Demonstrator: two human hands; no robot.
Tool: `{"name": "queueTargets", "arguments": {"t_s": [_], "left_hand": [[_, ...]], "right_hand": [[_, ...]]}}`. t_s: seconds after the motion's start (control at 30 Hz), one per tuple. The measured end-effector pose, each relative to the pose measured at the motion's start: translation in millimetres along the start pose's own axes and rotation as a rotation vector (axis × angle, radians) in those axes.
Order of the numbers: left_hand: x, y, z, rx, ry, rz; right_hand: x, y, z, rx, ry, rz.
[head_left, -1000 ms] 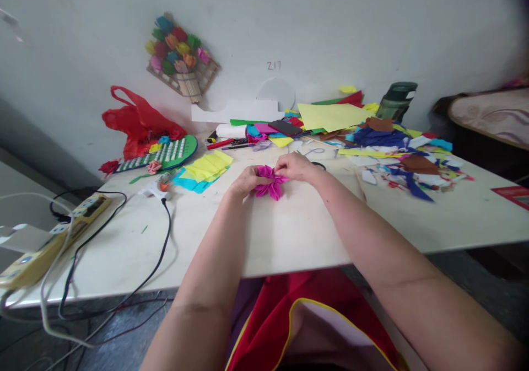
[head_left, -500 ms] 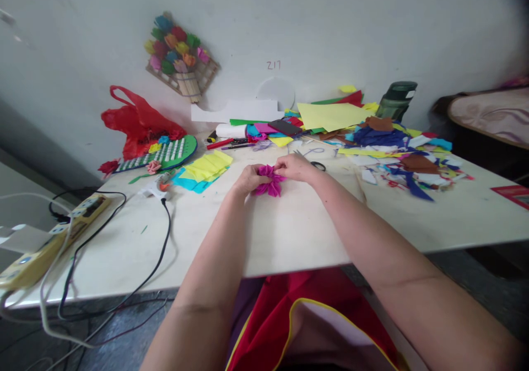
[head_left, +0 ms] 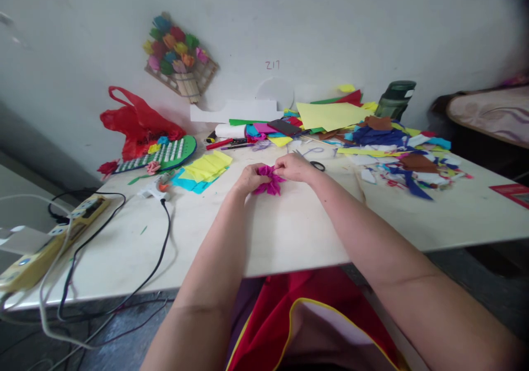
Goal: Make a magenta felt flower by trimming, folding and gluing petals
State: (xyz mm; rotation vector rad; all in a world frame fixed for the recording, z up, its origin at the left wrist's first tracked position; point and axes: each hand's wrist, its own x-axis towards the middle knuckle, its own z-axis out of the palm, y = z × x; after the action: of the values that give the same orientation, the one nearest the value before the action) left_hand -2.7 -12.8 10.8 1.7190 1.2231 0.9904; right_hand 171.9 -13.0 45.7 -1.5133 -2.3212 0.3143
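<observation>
A magenta crepe-paper flower (head_left: pixel 273 186) with pointed petals is held just over the middle of the table. My left hand (head_left: pixel 250 178) grips it from the left, with the thumb lying across its centre. From the right, my right hand (head_left: pixel 292 167) pinches an upper petal between thumb and fingertips. Partly behind the right hand lies a pair of scissors (head_left: pixel 318 166), one black handle loop showing. Yellow paper sheets (head_left: pixel 209 166) rest on blue paper (head_left: pixel 188 181) left of my hands.
A glue gun (head_left: pixel 156 188) and its cord lie at left, near a power strip (head_left: pixel 78 216). A red plastic bag (head_left: pixel 138 118) and a decorated green board (head_left: pixel 173 153) stand behind. Paper scraps (head_left: pixel 417 164) and a dark green bottle (head_left: pixel 395 100) occupy the right. Pens (head_left: pixel 237 146) lie at the back.
Both hands stay on the magenta flower in nearly the same place. The fingers and petals have shifted only very slightly.
</observation>
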Motion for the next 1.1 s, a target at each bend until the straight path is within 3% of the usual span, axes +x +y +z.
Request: {"name": "queueTargets", "arguments": {"t_s": [0.47,0.63,0.87,1.1], "left_hand": [[-1.5,3.2,5.6,0.016,0.050,-0.024],[-1.5,3.1,6.4,-0.073,0.067,-0.063],[-3.2,2.7,7.0,-0.246,0.080,-0.123],[-1.0,-1.0,7.8,-0.309,0.099,-0.089]], "right_hand": [[0.6,-0.4,0.5,-0.014,0.026,0.019],[-2.3,-3.7,-0.5,-0.041,0.065,-0.033],[-0.3,-0.3,2.1,-0.090,0.066,-0.218],[1.7,1.1,6.6,-0.086,0.099,-0.246]]}}
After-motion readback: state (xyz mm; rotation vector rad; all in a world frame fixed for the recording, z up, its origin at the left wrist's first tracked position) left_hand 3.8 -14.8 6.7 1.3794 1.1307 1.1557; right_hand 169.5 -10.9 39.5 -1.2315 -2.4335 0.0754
